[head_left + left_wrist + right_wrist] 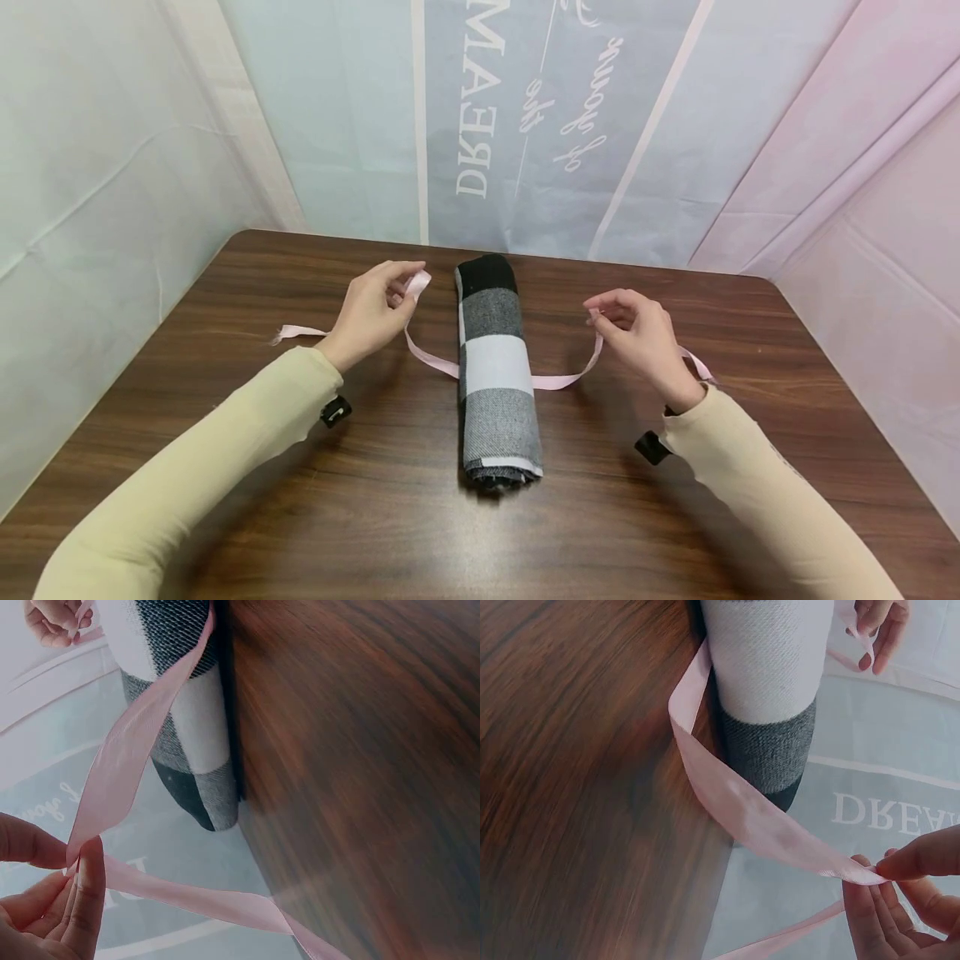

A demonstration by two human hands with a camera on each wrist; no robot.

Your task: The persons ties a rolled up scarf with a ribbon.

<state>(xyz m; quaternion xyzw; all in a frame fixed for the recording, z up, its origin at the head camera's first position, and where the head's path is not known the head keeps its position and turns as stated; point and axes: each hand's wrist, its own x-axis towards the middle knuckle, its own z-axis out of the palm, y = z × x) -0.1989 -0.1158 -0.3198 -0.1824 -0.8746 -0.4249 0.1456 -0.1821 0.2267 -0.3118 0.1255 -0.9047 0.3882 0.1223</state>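
Observation:
A rolled checked cloth (498,362) in black, grey and white lies lengthwise on the wooden table. Beneath its middle runs a pink ribbon (555,382), coming out on both sides. To the left of the roll, my left hand (375,308) pinches one length of the ribbon between thumb and fingertips, raised above the table. On the other side my right hand (633,333) pinches the opposite length, also lifted. Loose ribbon tails trail past both hands. In the left wrist view, the ribbon (131,750) slopes from the roll's side up to the pinching fingers (88,900).
The brown wooden table (337,517) has rounded far corners. Behind it hangs a pale backdrop (360,117) with mirrored lettering, and light curtains (97,167) flank the sides. A small black device (652,447) sits at the right wrist.

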